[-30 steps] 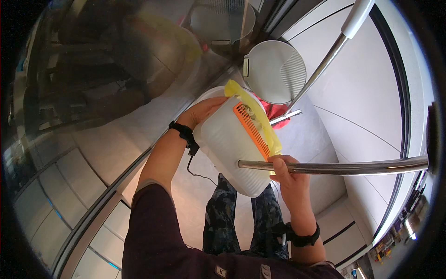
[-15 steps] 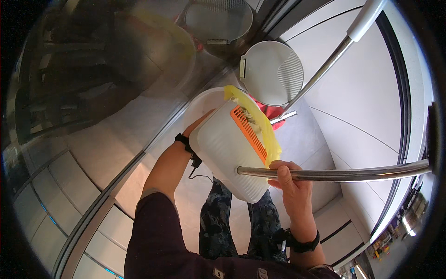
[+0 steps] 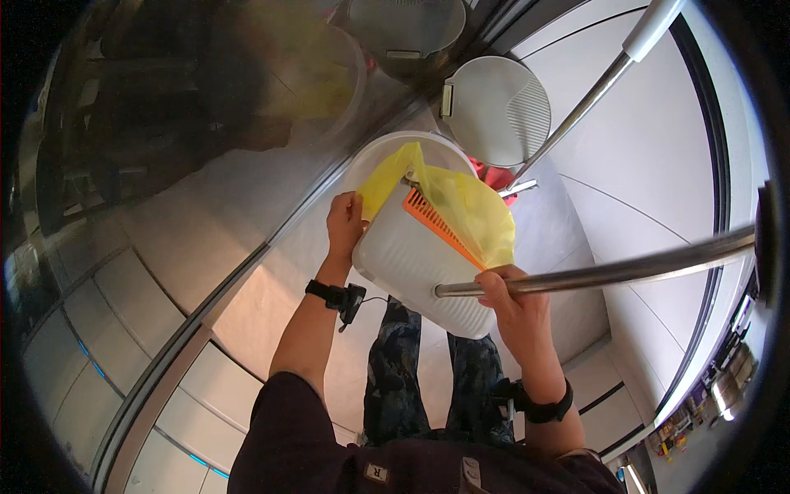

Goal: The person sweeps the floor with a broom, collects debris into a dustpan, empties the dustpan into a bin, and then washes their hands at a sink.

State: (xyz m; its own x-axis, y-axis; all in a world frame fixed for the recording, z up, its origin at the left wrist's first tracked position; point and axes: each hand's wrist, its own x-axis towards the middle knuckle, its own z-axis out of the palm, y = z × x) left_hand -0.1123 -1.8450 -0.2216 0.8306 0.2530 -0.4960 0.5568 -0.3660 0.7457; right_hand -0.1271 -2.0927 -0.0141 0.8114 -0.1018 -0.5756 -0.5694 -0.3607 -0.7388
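Observation:
A white dustpan [image 3: 411, 267] with an orange toothed comb edge [image 3: 440, 226] hangs tilted before me, over a white round bin [image 3: 372, 155]. Its long metal handle [image 3: 634, 265] runs off to the right. My right hand [image 3: 518, 305] is closed around the handle near the pan. A thin yellow garbage bag [image 3: 473, 210] spreads over the bin's mouth and along the pan's far edge. At the pan's left side, my left hand [image 3: 344, 224] pinches the bag's edge between closed fingers. What lies inside the bag is mostly hidden.
Behind the bin stands a round grey lidded container [image 3: 481, 103]. A metal pole with a white grip [image 3: 588, 99] slants down beside it, close to something red [image 3: 496, 176]. Dark reflective glass [image 3: 189, 222] borders the left, white panels [image 3: 634, 156] the right.
My left hand has come out from behind the dustpan and now pulls the yellow bag's edge leftward. The bag spreads wider. The dustpan has shifted slightly right and up in view.

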